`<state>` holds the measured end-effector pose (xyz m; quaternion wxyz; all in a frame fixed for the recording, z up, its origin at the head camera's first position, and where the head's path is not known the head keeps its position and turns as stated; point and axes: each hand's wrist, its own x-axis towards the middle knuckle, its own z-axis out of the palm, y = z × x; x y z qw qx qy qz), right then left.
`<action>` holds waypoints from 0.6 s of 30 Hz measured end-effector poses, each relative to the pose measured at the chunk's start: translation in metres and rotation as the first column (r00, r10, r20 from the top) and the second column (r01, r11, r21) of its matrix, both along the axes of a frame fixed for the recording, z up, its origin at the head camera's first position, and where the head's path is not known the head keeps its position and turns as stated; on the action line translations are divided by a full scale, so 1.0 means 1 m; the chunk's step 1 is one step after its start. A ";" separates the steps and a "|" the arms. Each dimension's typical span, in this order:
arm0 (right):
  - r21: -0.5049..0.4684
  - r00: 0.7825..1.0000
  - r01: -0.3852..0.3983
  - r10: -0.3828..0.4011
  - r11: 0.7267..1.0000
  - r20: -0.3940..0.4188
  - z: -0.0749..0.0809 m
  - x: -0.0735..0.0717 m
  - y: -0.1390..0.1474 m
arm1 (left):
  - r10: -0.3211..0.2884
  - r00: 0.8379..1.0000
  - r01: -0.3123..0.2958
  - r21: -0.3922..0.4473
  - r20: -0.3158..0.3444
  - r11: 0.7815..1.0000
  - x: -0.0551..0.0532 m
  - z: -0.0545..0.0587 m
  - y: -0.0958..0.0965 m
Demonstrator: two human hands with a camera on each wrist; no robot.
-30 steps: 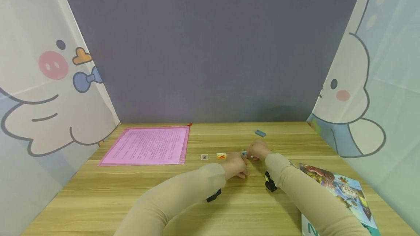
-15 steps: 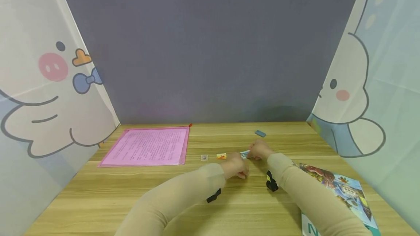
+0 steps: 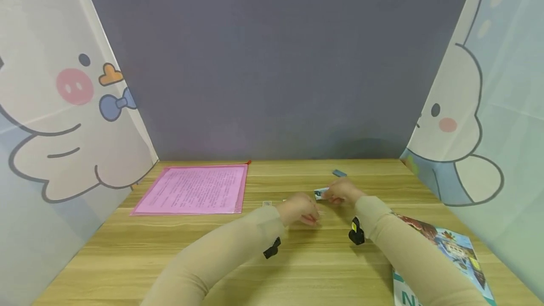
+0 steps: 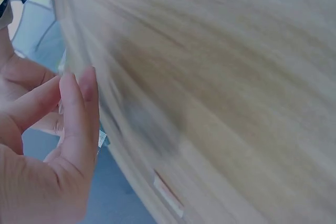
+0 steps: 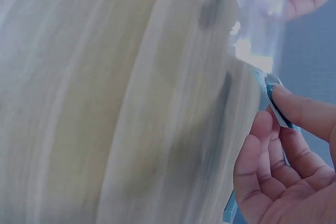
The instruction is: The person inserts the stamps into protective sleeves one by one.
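Note:
In the head view my left hand (image 3: 299, 209) and right hand (image 3: 343, 190) work close together over the middle of the wooden table. The right hand pinches a small teal-and-white folded packet (image 3: 320, 193) between thumb and fingers; in the right wrist view this packet (image 5: 278, 103) is seen edge-on. Thumb and fingertips of the left hand pinch a clear plastic film (image 5: 262, 24), which shines in the right wrist view and reaches down near the packet. Whether film and packet are joined cannot be told. A small pale card (image 3: 267, 203) lies left of the left hand.
A pink zip folder (image 3: 193, 190) with a printed sheet lies at the back left. Behind the right hand is a small blue-grey block (image 3: 339, 173). A picture-covered box or book (image 3: 456, 254) lies under the right forearm. A dark panel (image 3: 272, 70) closes off the back.
My right hand has drawn slightly right and away from the left, showing more of the packet. The left hand has shifted a little left, now mostly covering the orange-patterned card.

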<state>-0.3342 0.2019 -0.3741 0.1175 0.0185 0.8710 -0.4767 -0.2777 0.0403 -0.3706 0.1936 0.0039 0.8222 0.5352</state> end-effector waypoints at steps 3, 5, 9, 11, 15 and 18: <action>-0.038 1.000 -0.022 0.022 0.999 -0.006 0.005 0.000 0.002 | -0.005 1.000 0.005 0.013 -0.002 1.000 -0.004 0.001 -0.003; -0.048 0.999 -0.034 0.033 0.998 -0.009 0.008 0.001 0.001 | 0.000 1.000 0.000 0.035 0.001 0.999 -0.006 0.003 -0.006; -0.064 0.999 -0.034 0.034 0.997 -0.004 0.014 0.003 -0.001 | 0.018 1.000 -0.020 0.098 0.025 0.995 -0.009 0.007 -0.013; -0.081 1.000 -0.023 0.023 0.996 0.002 0.016 0.003 -0.004 | 0.019 0.999 -0.023 0.121 0.030 0.992 -0.010 0.010 -0.017; -0.113 1.000 -0.022 0.022 0.993 0.002 0.021 0.005 -0.007 | 0.020 1.000 -0.021 0.154 0.007 0.988 -0.011 0.015 -0.025; -0.140 1.000 -0.019 0.019 0.990 -0.002 0.022 0.006 -0.008 | 0.016 1.000 -0.012 0.179 -0.020 0.984 -0.011 0.017 -0.030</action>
